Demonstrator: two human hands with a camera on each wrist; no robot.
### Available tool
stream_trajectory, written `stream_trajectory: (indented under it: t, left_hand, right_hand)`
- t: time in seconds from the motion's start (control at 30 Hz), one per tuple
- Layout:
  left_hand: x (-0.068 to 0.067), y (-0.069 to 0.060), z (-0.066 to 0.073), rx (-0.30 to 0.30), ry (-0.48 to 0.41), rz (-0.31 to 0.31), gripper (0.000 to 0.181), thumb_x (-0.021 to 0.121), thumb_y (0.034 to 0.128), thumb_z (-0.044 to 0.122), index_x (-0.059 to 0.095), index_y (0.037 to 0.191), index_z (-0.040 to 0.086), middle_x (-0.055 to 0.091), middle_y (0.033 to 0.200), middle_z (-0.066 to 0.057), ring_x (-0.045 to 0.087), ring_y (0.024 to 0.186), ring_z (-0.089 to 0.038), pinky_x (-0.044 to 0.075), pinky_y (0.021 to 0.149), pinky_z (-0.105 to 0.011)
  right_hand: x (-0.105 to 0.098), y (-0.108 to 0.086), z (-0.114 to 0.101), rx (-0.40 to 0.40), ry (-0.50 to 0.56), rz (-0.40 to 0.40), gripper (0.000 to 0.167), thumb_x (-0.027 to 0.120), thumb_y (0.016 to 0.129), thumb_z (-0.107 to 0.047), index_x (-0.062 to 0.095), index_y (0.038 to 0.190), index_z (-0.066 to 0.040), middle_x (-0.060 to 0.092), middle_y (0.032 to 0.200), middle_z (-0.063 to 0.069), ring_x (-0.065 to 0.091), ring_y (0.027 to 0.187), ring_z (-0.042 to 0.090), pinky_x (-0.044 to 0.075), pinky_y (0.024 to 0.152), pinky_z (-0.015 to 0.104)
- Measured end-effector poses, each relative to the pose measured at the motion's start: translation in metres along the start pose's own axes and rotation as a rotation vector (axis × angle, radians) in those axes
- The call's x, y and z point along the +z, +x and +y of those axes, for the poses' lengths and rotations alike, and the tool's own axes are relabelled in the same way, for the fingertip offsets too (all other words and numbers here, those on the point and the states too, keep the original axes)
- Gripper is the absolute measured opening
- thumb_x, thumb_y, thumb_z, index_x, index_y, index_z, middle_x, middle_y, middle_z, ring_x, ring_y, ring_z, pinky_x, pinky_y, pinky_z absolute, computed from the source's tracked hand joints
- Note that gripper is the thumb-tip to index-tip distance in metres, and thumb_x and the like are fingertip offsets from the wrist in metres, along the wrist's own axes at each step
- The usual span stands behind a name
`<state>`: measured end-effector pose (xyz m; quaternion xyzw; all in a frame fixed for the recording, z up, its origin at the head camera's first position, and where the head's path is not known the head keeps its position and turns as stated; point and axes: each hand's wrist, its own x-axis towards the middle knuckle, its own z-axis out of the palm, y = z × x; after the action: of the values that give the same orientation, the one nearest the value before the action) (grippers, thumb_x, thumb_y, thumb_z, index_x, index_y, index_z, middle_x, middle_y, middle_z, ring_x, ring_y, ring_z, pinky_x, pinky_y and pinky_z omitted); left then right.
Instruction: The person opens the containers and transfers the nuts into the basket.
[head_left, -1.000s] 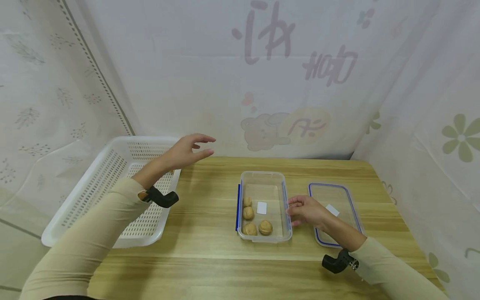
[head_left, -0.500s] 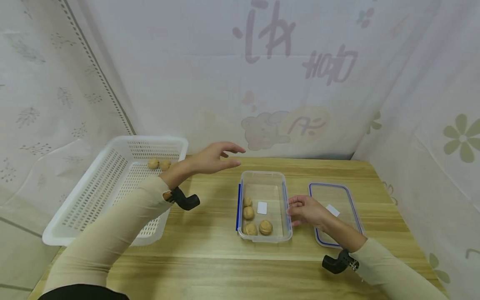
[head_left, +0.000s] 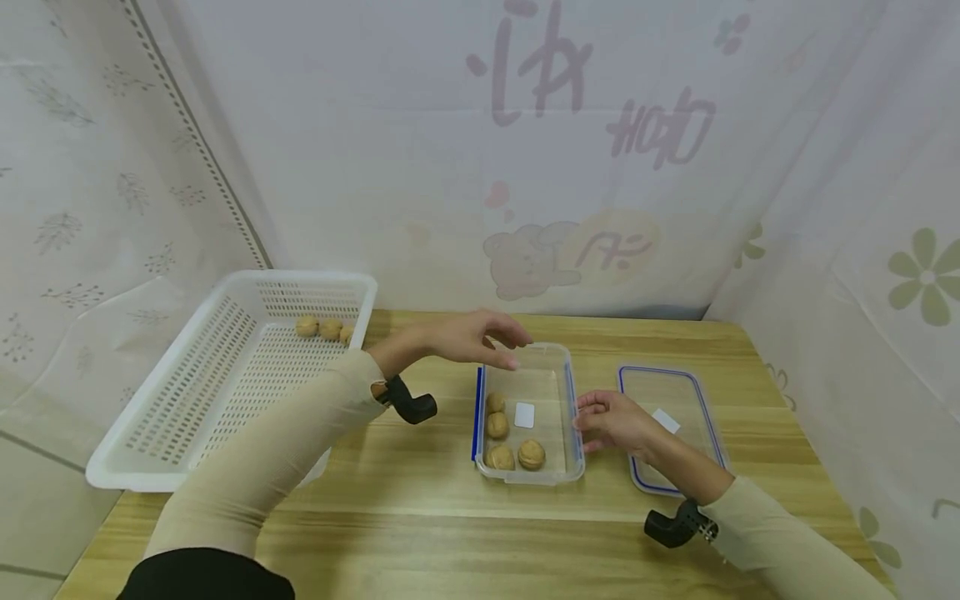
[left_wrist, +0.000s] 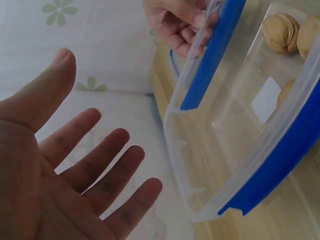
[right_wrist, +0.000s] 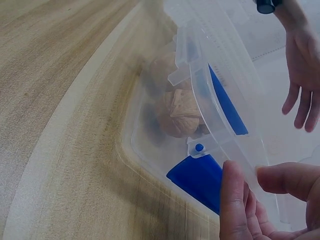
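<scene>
A clear plastic food container with blue side clips stands on the table without its lid. Several walnuts lie inside it, towards its near and left sides, beside a white label. My left hand hovers by the container's far left corner. Its palm is bare and its fingers spread in the left wrist view. At the container's right wall, my right hand pinches the rim between thumb and fingers; the right wrist view shows the thumb on one side of the wall and the fingers on the other.
On the left stands a white perforated basket, with walnuts in its far right corner, partly hidden by its rim. A clear lid with a blue seal lies right of the container, under my right forearm. Patterned cloth hangs behind the table.
My left hand has moved right, from beside the basket to above the container's far left corner, bringing walnuts in the basket into view. My right hand and the container have stayed put.
</scene>
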<state>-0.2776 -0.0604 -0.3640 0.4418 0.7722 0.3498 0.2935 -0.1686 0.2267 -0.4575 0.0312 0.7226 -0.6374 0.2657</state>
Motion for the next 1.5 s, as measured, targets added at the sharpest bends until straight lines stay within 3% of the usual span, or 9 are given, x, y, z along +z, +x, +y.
stream_trajectory:
  t: [0.3, 0.6, 0.9, 1.07, 1.5]
  left_hand:
    - [0.023, 0.031, -0.006, -0.026, -0.019, -0.182, 0.057, 0.075, 0.0951, 0.021, 0.054, 0.145, 0.006, 0.055, 0.146, -0.009, 0.051, 0.136, -0.031, 0.044, 0.111, -0.04]
    - [0.038, 0.051, -0.014, -0.059, -0.047, -0.326, 0.056, 0.075, 0.0941, 0.013, 0.054, 0.143, -0.003, 0.051, 0.148, -0.021, 0.05, 0.136, -0.038, 0.044, 0.11, -0.03]
    - [0.054, 0.067, -0.023, -0.131, -0.051, -0.479, 0.052, 0.074, 0.0937, 0.007, 0.055, 0.141, -0.003, 0.053, 0.147, -0.019, 0.052, 0.135, -0.034, 0.044, 0.108, -0.025]
    - [0.064, 0.07, -0.027, -0.149, -0.059, -0.513, 0.049, 0.075, 0.0921, 0.003, 0.057, 0.137, -0.005, 0.057, 0.142, -0.019, 0.057, 0.128, -0.03, 0.047, 0.099, -0.017]
    - [0.081, 0.075, -0.03, -0.182, -0.01, -0.528, 0.043, 0.079, 0.0867, 0.0, 0.066, 0.127, -0.001, 0.065, 0.116, -0.008, 0.06, 0.103, -0.009, 0.049, 0.092, -0.017]
  right_hand:
    - [-0.001, 0.002, -0.002, -0.002, -0.015, 0.002, 0.037, 0.063, 0.096, 0.002, 0.047, 0.127, 0.014, 0.063, 0.095, 0.007, 0.066, 0.082, 0.017, 0.062, 0.07, 0.033]
    - [-0.003, 0.003, -0.001, -0.006, -0.031, 0.001, 0.036, 0.063, 0.096, 0.003, 0.047, 0.126, 0.014, 0.063, 0.095, 0.008, 0.066, 0.083, 0.018, 0.062, 0.072, 0.034]
    - [-0.003, 0.004, 0.0, -0.002, -0.026, 0.007, 0.037, 0.061, 0.096, 0.004, 0.045, 0.127, 0.016, 0.062, 0.093, 0.006, 0.064, 0.082, 0.016, 0.062, 0.071, 0.034]
    - [-0.003, 0.003, 0.0, -0.006, -0.021, 0.002, 0.038, 0.062, 0.095, 0.004, 0.046, 0.127, 0.016, 0.062, 0.094, 0.007, 0.065, 0.082, 0.017, 0.062, 0.07, 0.033]
    - [-0.004, 0.004, 0.001, -0.005, -0.009, -0.008, 0.035, 0.063, 0.095, 0.004, 0.047, 0.124, 0.013, 0.061, 0.091, 0.005, 0.063, 0.079, 0.015, 0.062, 0.069, 0.032]
